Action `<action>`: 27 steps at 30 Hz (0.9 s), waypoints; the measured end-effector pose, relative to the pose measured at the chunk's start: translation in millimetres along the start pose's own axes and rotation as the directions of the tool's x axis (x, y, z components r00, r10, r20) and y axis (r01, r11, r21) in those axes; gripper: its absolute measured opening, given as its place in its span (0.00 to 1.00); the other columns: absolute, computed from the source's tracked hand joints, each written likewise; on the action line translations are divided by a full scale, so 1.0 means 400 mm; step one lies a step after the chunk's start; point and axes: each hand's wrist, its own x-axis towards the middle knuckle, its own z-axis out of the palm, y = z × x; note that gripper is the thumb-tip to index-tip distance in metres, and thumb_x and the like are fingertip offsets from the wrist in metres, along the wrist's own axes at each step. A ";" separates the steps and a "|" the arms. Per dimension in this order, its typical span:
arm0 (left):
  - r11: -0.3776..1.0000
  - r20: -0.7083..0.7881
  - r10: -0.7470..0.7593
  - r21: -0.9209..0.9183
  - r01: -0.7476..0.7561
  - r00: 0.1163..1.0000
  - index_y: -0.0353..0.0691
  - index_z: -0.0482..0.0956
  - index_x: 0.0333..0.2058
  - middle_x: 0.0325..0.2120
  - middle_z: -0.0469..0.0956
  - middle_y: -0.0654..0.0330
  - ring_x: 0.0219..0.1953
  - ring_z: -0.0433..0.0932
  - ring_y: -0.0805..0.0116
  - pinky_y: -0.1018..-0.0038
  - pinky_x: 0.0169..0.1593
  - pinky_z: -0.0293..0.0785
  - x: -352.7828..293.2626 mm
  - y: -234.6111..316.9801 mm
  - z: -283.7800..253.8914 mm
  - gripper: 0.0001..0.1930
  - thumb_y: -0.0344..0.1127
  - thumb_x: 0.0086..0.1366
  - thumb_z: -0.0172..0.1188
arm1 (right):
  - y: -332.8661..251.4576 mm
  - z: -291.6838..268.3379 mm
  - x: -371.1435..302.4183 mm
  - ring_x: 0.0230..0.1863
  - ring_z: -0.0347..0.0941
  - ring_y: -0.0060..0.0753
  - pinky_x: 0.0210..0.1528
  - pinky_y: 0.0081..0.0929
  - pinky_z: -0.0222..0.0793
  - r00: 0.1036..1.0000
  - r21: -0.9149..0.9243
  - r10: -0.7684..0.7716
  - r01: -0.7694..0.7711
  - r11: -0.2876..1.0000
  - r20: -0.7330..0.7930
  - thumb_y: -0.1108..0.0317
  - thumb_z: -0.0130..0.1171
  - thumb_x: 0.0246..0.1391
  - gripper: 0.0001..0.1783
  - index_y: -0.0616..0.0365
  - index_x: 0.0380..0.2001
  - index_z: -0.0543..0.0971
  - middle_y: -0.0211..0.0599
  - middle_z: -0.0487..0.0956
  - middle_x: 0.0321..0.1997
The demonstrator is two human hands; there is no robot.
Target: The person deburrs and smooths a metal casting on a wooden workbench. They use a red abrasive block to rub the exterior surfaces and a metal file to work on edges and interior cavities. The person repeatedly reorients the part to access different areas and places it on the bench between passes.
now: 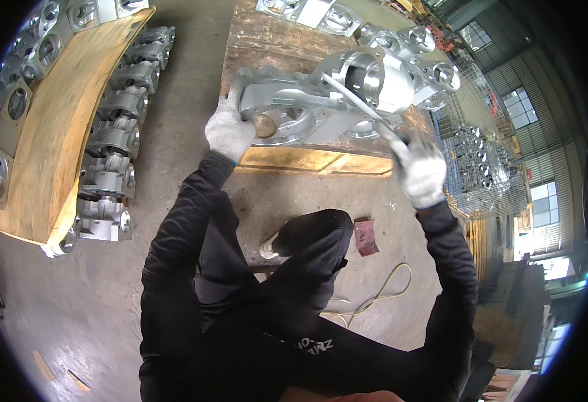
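Silver metal casting [294, 99], in the head view, lies on a wooden-topped table [260, 33] between 12 and 1 o'clock from the middle of the view. Its long body runs from a ring-shaped part at its 8 o'clock side to a broad round collar with an open bore at its 2 o'clock end.

The left hand [230, 134], in a pale knitted glove between 10 and 11 o'clock, is clamped on the casting's 9 o'clock end, thumb on the near side and fingers reaching up along the end. The right hand [420, 167], gloved alike between 2 and 3 o'clock, is closed around 1 end of a grey bar-shaped tool [361, 105]. That tool points toward 10 o'clock, crossing in front of the bore, its tip at the collar's rim; whether it touches the metal I cannot tell.

More silver castings [441, 75] stand beyond on the same table, toward 12 and 1 o'clock. Between 9 and 10 o'clock, a plywood board [63, 134] bears others, with a row of castings [109, 175] along its 3 o'clock edge. On the floor, a red curved piece [366, 238] lies near 4 o'clock and a thin hose [381, 296] loops between 4 and 5 o'clock.
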 end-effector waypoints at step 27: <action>0.996 0.062 -0.045 -0.080 0.050 0.997 0.50 0.67 0.70 0.57 0.79 0.47 0.56 0.82 0.46 0.62 0.57 0.79 0.000 0.020 -0.006 0.41 0.22 0.56 0.65 | -0.185 0.321 -0.055 0.34 0.78 0.36 0.39 0.37 0.70 0.933 0.152 0.339 -0.320 0.935 -0.119 0.68 0.64 0.50 0.37 0.23 0.65 0.78 0.31 0.76 0.34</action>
